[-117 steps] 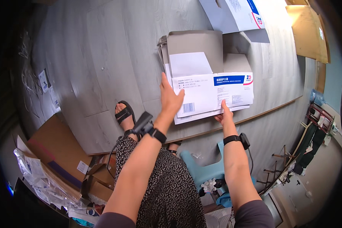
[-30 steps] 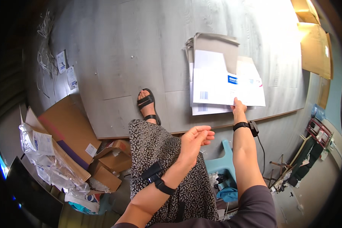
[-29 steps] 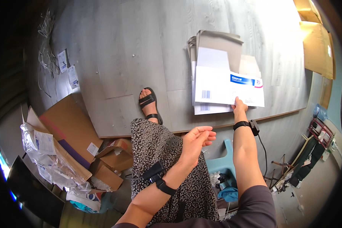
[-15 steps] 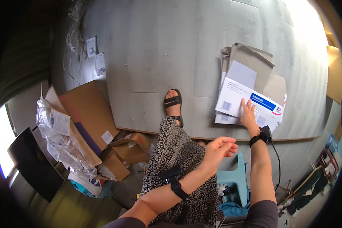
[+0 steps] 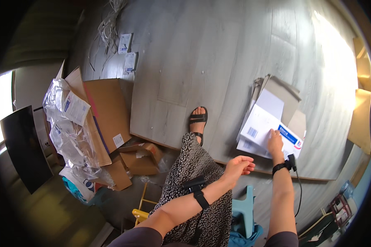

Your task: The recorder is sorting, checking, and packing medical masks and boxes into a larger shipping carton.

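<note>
The right hand (image 5: 275,145) rested on unevenly stacked cartons (image 5: 263,118), grip unclear; a sideways push could have fanned them apart. The left hand (image 5: 236,169) hung half-curled, empty.

Two hands (image 5: 237,169) (image 5: 275,145), two wrist straps (image 5: 201,199) (image 5: 279,167); one sandal (image 5: 198,118), centre; at least two white cartons (image 5: 261,119), right; two packets (image 5: 125,43) (image 5: 130,61), upper left; one black panel (image 5: 27,148), left.
</note>
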{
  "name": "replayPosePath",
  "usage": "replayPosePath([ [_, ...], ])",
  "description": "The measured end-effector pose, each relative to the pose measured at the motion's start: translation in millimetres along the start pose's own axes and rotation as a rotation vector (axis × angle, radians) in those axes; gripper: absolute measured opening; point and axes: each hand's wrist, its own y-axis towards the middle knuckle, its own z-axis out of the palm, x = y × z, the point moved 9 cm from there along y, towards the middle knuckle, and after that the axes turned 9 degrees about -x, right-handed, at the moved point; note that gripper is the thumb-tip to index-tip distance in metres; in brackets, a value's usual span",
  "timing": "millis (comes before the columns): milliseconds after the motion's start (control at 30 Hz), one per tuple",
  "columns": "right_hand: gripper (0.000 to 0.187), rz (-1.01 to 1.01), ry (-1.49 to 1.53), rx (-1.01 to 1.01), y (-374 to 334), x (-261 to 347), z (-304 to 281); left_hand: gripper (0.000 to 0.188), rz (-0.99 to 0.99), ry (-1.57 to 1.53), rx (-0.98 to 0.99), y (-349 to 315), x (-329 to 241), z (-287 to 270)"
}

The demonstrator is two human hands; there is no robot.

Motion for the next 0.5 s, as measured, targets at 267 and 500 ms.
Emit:
replayPosePath([
  [267, 0.056, -0.070, -0.026, 0.006, -87.8, 24.8, -86.2, 0.024, 0.141, -0.038, -0.111, -31.2, -25.2, -74.4],
  [500, 0.046, 0.030, 0.263, 0.106, -222.3, -13.6, -140.0, 0.018, 0.630, -0.200, -0.254, -239.1, -230.8, -149.7],
])
